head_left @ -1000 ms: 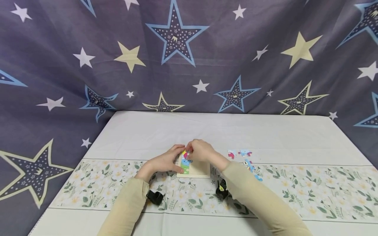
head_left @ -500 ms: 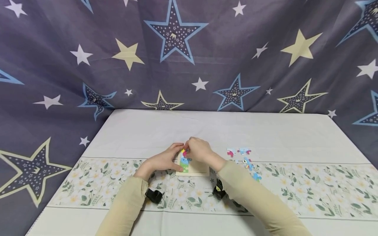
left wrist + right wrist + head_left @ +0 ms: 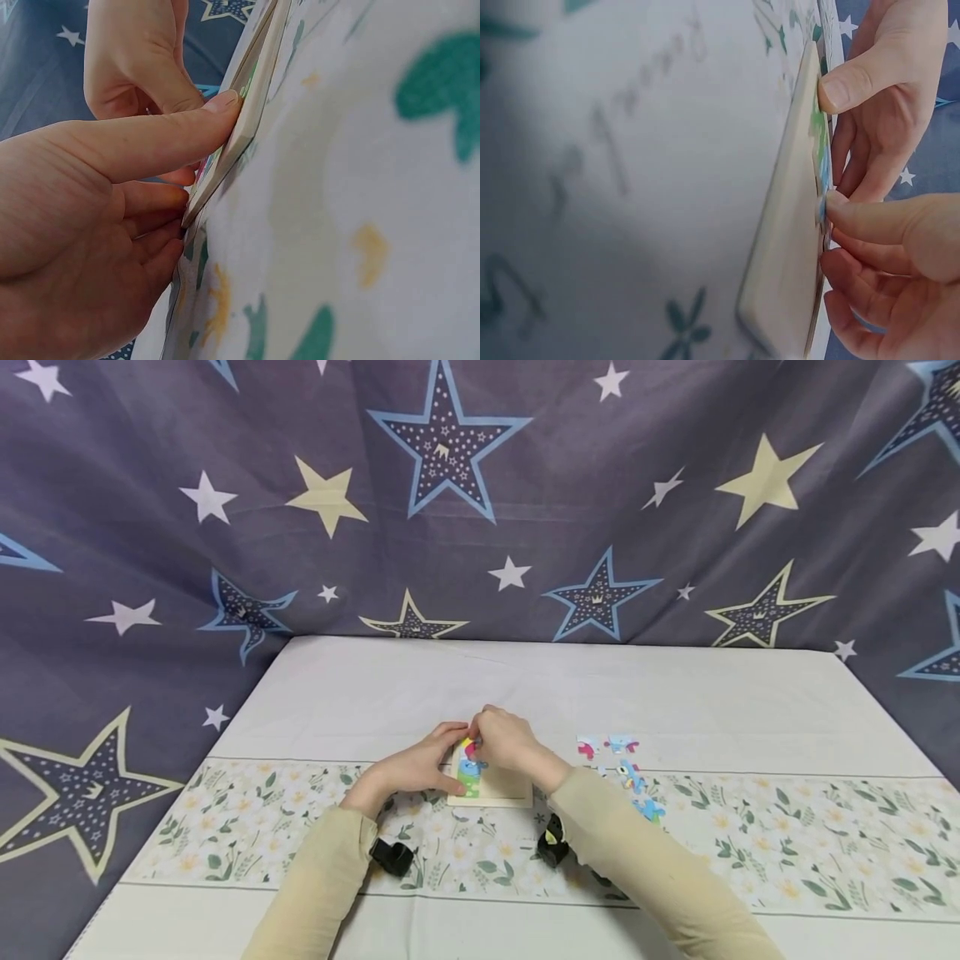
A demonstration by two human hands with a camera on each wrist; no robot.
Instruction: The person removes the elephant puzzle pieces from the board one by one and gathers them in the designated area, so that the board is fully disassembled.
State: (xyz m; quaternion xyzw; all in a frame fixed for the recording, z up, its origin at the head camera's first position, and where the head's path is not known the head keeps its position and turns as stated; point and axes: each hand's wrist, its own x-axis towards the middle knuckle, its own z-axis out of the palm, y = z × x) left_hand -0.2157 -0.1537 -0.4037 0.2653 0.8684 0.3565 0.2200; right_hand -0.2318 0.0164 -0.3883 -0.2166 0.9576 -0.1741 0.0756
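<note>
A shallow wooden puzzle board (image 3: pixel 506 787) lies on the table, with colourful puzzle pieces (image 3: pixel 469 770) along its left side. My left hand (image 3: pixel 415 768) grips the board's left side, its thumb on the near corner and its fingers at the edge, as the left wrist view shows. At the far left part of the board, my right hand (image 3: pixel 508 742) pinches a puzzle piece (image 3: pixel 471 749) with pink and yellow on it. Thumb and fingertips of the right hand (image 3: pixel 900 247) sit low against the pieces in the right wrist view. Much of that piece is hidden behind the fingers.
Several loose puzzle pieces (image 3: pixel 632 777) lie to the right of the board, partly close to the right forearm. A white cloth with a floral band (image 3: pixel 787 843) covers the table. A star-patterned curtain (image 3: pixel 525 527) hangs behind the far edge.
The right hand has shifted slightly at the board's far left part, still on the piece. The left hand keeps its hold on the board. The head view has tilted a little.
</note>
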